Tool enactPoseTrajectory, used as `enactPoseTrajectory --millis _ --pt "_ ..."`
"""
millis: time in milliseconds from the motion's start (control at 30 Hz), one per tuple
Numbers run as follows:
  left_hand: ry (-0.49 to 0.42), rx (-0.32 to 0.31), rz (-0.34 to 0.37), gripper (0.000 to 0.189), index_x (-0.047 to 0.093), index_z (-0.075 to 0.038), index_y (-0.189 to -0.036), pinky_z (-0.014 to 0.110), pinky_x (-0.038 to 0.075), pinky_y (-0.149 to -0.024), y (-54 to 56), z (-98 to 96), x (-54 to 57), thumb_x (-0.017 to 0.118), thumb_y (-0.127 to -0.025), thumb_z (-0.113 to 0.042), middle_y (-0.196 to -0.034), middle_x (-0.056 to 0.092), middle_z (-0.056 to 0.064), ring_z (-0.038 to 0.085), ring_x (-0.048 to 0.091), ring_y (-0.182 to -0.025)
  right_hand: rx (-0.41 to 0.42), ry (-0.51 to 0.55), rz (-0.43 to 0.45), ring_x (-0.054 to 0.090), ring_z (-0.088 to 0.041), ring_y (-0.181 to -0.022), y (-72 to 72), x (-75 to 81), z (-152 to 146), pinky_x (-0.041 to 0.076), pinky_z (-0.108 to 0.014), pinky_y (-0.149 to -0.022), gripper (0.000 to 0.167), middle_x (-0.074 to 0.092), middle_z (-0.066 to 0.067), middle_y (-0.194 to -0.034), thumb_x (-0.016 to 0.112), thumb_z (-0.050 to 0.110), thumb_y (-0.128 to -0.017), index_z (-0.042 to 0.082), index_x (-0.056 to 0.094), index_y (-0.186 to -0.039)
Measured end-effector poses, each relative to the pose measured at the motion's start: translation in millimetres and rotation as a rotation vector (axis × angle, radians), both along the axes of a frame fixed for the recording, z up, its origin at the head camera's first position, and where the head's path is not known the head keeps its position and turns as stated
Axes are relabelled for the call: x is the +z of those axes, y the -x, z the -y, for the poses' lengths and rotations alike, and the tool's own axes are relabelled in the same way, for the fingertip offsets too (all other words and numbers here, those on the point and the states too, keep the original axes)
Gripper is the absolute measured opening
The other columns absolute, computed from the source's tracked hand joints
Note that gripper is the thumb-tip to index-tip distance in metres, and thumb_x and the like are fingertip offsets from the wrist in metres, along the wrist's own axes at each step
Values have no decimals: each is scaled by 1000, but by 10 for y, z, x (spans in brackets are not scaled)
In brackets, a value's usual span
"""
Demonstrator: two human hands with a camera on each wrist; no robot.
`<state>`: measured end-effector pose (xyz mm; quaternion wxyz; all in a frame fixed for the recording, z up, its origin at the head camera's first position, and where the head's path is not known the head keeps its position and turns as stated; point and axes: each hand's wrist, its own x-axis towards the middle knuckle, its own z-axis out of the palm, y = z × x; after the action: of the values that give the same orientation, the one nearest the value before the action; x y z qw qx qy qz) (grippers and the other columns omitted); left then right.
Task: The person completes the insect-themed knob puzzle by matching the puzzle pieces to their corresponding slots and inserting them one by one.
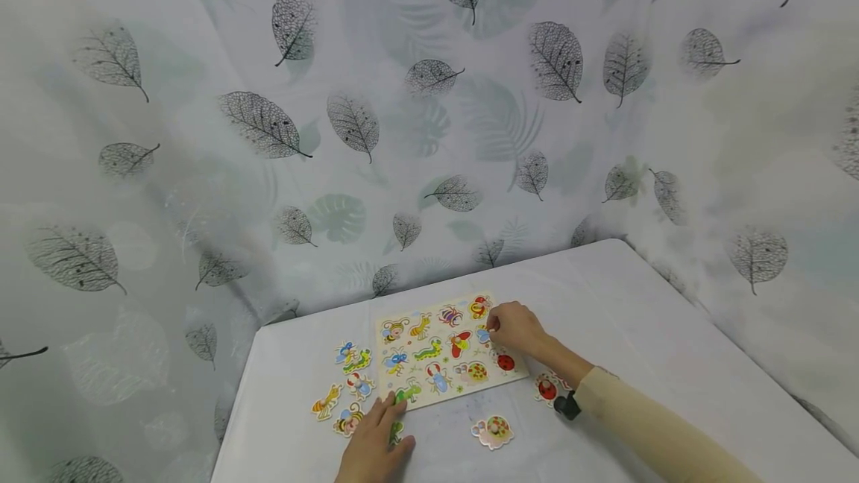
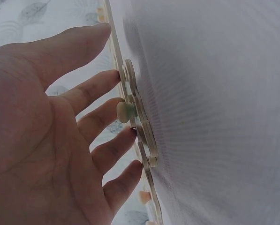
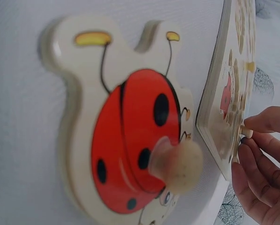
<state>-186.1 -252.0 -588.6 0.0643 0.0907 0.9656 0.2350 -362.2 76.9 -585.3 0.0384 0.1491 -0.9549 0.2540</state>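
A wooden insect puzzle board (image 1: 429,368) lies on the table with colourful bugs across it. At its right side my right hand (image 1: 517,328) pinches the small knob (image 3: 247,131) of a puzzle piece between thumb and fingertips. The piece is mostly hidden by the hand, close over a blue-winged bug picture (image 1: 482,335). My left hand (image 1: 376,441) rests at the board's lower left corner, fingers spread and nearly straight. Beside it, partly covered, lies a green piece (image 1: 396,432) with a green knob (image 2: 125,112), which the fingers do not curl round.
Left of the board lie several loose knobbed pieces, among them an orange-yellow insect (image 1: 326,402), a bee (image 1: 349,420) and a blue-winged insect (image 1: 345,352). A snail piece (image 1: 493,431) lies in front. A ladybird piece (image 3: 130,145) sits under the right forearm. Leaf-patterned cloth (image 1: 429,133) hangs behind the table.
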Motion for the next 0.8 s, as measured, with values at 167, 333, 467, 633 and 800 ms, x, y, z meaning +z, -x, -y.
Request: enactPoseTrajectory --millis 167,333,467,633,800 --pt "3 4 4 67 57 -11 -146 70 35 -116 6 -8 13 76 -92 -46 -161 44 15 48 36 -149 -2 10 4 53 -10 -66 7 -9 11 49 -27 -59 14 60 10 -71 83 12 -83 19 72 -78" --pt "4 5 6 66 58 -11 -145 70 35 -116 11 -11 16 77 -92 -44 -161 44 16 48 36 -149 -7 -2 1 52 -9 -65 3 -23 13 48 -26 -59 13 60 10 -71 82 13 -84 20 72 -79" --pt "2 8 11 66 58 -11 -146 70 35 -116 9 -17 21 77 -92 -44 -162 44 15 47 35 -149 -8 2 -5 52 -10 -66 -10 -18 9 47 -27 -59 13 60 10 -71 83 13 -84 19 72 -79" --pt "4 7 7 67 57 -11 -146 71 35 -116 8 -18 26 77 -92 -45 -162 44 15 48 35 -149 -14 9 5 53 -11 -65 -17 7 17 47 -27 -59 13 60 9 -71 82 13 -84 19 72 -78" --pt "10 9 1 67 57 -12 -146 71 35 -115 6 -19 15 77 -91 -45 -161 44 15 48 36 -149 -24 8 6 52 -11 -65 -26 16 21 46 -27 -57 13 60 8 -71 82 12 -83 18 72 -78"
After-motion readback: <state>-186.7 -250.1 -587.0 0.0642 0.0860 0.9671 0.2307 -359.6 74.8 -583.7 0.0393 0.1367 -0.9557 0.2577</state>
